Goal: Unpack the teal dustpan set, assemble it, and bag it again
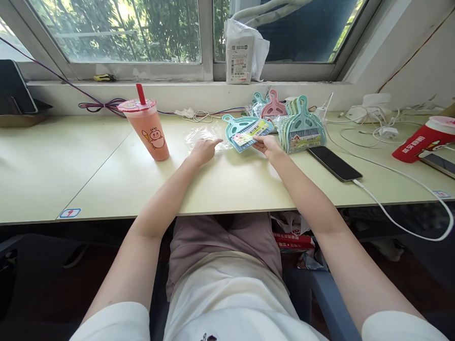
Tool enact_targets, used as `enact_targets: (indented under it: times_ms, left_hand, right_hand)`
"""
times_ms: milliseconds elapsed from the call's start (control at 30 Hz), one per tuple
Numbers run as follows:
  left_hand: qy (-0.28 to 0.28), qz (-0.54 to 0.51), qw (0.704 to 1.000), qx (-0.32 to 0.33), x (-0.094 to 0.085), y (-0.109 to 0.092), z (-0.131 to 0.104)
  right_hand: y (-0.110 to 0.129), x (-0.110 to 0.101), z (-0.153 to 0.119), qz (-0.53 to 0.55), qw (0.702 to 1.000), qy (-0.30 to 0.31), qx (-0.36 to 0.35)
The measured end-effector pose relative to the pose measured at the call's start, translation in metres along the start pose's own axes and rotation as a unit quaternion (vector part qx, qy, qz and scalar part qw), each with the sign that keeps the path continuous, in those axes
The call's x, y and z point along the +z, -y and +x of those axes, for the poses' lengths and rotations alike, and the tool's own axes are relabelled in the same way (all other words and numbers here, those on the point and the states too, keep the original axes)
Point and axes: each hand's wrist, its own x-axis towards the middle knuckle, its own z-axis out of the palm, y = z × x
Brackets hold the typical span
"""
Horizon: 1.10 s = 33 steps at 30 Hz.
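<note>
My right hand (269, 147) grips the lower right edge of a teal dustpan-and-brush set (244, 130) with a printed card on it. The set is tilted just above the table. To its left, my left hand (206, 150) rests by a clear plastic wrapper (203, 135), index finger stretched toward the set; whether it pinches any of the film is too small to tell. A stack of wrapped teal sets (303, 128) stands to the right of my right hand, with a pink one (273, 106) behind.
A pink drink cup (151, 131) stands left of my left hand. At the right are a black phone (336, 163) with a white cable (406, 225), a tilted red cup (420, 142) and tangled chargers. A boxed package (240, 60) sits on the sill.
</note>
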Motion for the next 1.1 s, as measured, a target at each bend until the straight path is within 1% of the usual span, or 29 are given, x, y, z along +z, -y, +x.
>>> enact_targets:
  times_ms: [100, 133, 167, 233, 300, 367, 433, 533, 633, 700, 833, 933, 1033, 1100]
  left_hand:
    - [-0.015, 0.009, 0.997, 0.073, -0.001, -0.006, -0.002]
    - [-0.015, 0.017, 0.996, 0.088, -0.002, -0.007, -0.003]
    - [-0.008, 0.028, 0.995, 0.095, -0.003, -0.009, -0.002]
    - [0.021, 0.063, 0.994, 0.090, -0.005, -0.012, -0.002]
    - [0.050, 0.108, 0.991, 0.057, -0.008, -0.014, -0.001]
    - [0.054, 0.147, 0.988, 0.015, -0.009, -0.015, -0.002]
    - [0.032, 0.168, 0.985, -0.020, -0.009, -0.015, -0.004]
    - [-0.007, 0.161, 0.984, -0.069, -0.009, -0.014, -0.007]
    - [-0.012, 0.151, 0.977, -0.150, -0.010, -0.010, -0.007]
    - [-0.016, 0.164, 0.968, -0.188, -0.012, -0.007, -0.006]
    - [-0.029, 0.190, 0.955, -0.226, -0.019, -0.003, -0.006]
    - [0.000, 0.189, 0.948, -0.257, -0.024, -0.006, -0.006]
    - [0.043, 0.186, 0.949, -0.252, -0.027, -0.012, -0.006]
    - [0.034, 0.183, 0.952, -0.244, -0.027, -0.016, -0.007]
  right_hand:
    - [0.001, 0.002, -0.003, -0.003, 1.000, 0.003, 0.001]
    - [0.002, 0.002, -0.004, -0.004, 1.000, 0.006, 0.000]
    - [0.002, 0.003, -0.005, -0.004, 1.000, 0.008, 0.000]
    - [0.003, 0.003, -0.007, -0.003, 1.000, 0.012, 0.001]
    - [0.004, 0.004, -0.008, -0.005, 1.000, 0.019, 0.005]
    - [0.006, 0.004, -0.009, -0.015, 0.999, 0.030, 0.010]
    - [0.007, 0.004, -0.010, -0.025, 0.998, 0.047, 0.016]
    - [0.011, 0.004, -0.011, -0.041, 0.996, 0.078, 0.027]
    - [0.014, 0.004, -0.012, -0.075, 0.991, 0.104, 0.040]
    - [0.016, 0.003, -0.013, -0.104, 0.986, 0.118, 0.051]
    - [0.016, 0.000, -0.011, -0.150, 0.978, 0.129, 0.067]
    - [0.014, -0.002, -0.009, -0.152, 0.978, 0.130, 0.059]
    - [0.012, -0.001, -0.009, -0.147, 0.978, 0.139, 0.055]
    - [0.011, 0.001, -0.011, -0.146, 0.976, 0.150, 0.052]
